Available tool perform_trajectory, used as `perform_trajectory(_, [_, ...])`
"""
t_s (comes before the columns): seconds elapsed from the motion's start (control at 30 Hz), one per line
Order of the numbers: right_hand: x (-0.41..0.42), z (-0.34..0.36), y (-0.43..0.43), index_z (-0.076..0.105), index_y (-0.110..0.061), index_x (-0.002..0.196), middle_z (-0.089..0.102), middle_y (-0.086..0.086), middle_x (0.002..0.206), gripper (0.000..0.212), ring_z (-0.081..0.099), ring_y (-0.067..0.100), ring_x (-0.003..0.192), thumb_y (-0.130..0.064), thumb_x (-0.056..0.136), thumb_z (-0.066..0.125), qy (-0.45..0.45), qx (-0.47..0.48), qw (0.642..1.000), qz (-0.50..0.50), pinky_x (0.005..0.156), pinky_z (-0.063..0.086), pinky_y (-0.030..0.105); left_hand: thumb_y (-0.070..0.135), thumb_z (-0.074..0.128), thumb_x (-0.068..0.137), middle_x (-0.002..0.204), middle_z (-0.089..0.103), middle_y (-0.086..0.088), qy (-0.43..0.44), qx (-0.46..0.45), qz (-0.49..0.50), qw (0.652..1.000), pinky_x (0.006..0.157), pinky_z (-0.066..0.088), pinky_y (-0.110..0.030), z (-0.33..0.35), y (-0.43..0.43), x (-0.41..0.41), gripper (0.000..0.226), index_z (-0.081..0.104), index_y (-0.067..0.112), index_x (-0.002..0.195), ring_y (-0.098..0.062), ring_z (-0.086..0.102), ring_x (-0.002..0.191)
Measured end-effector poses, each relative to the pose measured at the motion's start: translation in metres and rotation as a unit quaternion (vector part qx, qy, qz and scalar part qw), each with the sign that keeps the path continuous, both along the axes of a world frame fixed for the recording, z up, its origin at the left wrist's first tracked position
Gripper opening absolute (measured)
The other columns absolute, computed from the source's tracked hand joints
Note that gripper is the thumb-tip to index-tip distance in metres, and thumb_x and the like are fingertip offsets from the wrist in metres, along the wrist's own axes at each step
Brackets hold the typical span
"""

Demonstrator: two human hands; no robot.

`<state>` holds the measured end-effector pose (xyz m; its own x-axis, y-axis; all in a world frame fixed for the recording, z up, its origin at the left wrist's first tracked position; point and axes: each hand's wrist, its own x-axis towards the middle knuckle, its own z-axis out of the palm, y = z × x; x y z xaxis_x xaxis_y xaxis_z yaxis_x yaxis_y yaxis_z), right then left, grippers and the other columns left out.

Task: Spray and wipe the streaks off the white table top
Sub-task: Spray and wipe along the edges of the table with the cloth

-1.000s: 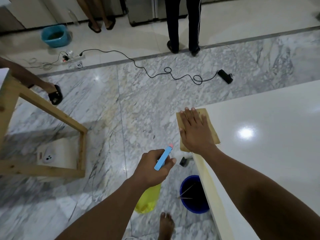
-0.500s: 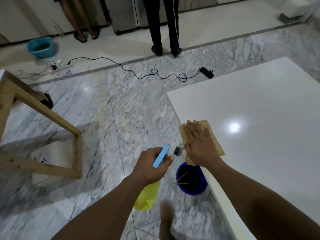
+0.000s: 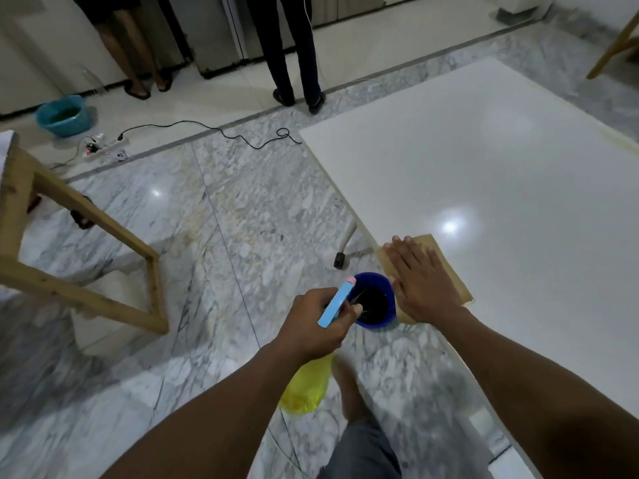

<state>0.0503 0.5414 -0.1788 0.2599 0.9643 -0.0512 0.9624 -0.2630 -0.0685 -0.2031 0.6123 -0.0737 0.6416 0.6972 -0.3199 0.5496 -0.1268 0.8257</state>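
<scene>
left hand [image 3: 313, 323]: fingers curled tight round the neck of the spray bottle [image 3: 335, 304]; held out over the floor, left of the table edge
spray bottle: light blue head with a pink nozzle tip, pointing up and away; yellow body hangs below the fist
right hand [image 3: 423, 281]: flat, fingers straight and slightly spread, palm down; pressing on the cloth [image 3: 453, 278], not clutching it
cloth: tan, flat on the near-left edge of the white table top [image 3: 501, 167]; its left side overhangs the edge
white table top: glossy, with a ceiling-light glare just beyond the cloth; faint yellowish smear by the far right edge
bucket [image 3: 375, 323]: dark blue, on the floor just beside the table edge, between the two hands in this view; contents too dark to tell
table leg [image 3: 349, 236]: white, black caster at its foot, under the left edge
floor [image 3: 224, 236]: grey-veined marble
wooden frame [image 3: 103, 229]: at left, well apart from the table
far side: teal basin [image 3: 62, 114]; power strip [image 3: 107, 146] with a black cable [image 3: 207, 124]; two people standing, legs only in view
</scene>
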Motion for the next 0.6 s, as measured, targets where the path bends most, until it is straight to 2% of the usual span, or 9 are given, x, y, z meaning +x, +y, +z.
perform_trajectory(0.17, [-0.012,0.0,-0.088,0.014,-0.018,0.159,0.01,0.003,0.168,0.067,0.005,0.023,0.155,-0.039,0.097,0.03,-0.003,-0.003,1.0,-0.022,0.122,0.016,0.054,0.029,0.073,0.1,0.063,0.059,-0.004,-0.009,-0.018,-0.043,0.999,0.063,0.066,-0.049,-0.001,-0.068,0.011,0.032,0.062,0.006,0.081,-0.041,0.072,0.063])
perform_trajectory(0.27, [-0.018,0.002,-0.123,0.013,-0.019,0.159,0.01,0.003,0.168,0.066,0.004,0.023,0.155,-0.039,0.098,0.029,0.005,-0.003,1.0,-0.027,0.122,0.015,0.055,0.024,0.072,0.101,0.059,0.058,0.003,-0.015,-0.016,-0.049,0.999,0.056,0.062,-0.032,0.004,-0.096,0.019,0.032,0.059,0.013,0.074,-0.04,0.072,0.063])
perform_trajectory(0.33, [-0.022,0.003,-0.144,0.013,-0.018,0.159,0.008,0.002,0.168,0.066,0.0,0.023,0.155,-0.04,0.098,0.025,0.008,-0.005,1.0,-0.026,0.122,0.014,0.055,0.022,0.072,0.101,0.058,0.057,0.003,-0.015,-0.012,-0.05,0.999,0.054,0.059,-0.028,0.009,-0.112,0.02,0.034,0.056,0.015,0.071,-0.041,0.072,0.062])
perform_trajectory(0.43, [-0.025,0.004,-0.174,0.015,-0.017,0.159,0.006,0.002,0.168,0.066,-0.002,0.022,0.155,-0.039,0.098,0.024,0.002,-0.011,1.0,-0.025,0.122,0.014,0.055,0.023,0.072,0.101,0.064,0.057,-0.009,-0.012,0.0,-0.049,0.999,0.059,0.065,-0.043,0.012,-0.135,0.02,0.034,0.056,0.004,0.077,-0.047,0.07,0.066])
perform_trajectory(0.5, [-0.027,0.006,-0.191,0.014,-0.017,0.159,0.006,0.003,0.168,0.065,-0.002,0.023,0.155,-0.039,0.098,0.024,-0.001,-0.015,1.0,-0.021,0.122,0.014,0.055,0.025,0.072,0.1,0.065,0.057,-0.01,-0.003,0.008,-0.047,0.999,0.063,0.064,-0.054,0.012,-0.15,0.02,0.034,0.057,0.003,0.079,-0.048,0.069,0.066])
perform_trajectory(0.6, [-0.03,0.006,-0.225,0.011,-0.018,0.159,0.006,0.002,0.168,0.067,-0.001,0.023,0.155,-0.04,0.098,0.03,0.006,-0.02,1.0,-0.011,0.122,0.013,0.055,0.03,0.074,0.099,0.064,0.058,-0.007,0.017,0.022,-0.035,0.999,0.064,0.062,-0.057,0.014,-0.183,0.021,0.038,0.055,0.006,0.075,-0.045,0.069,0.065])
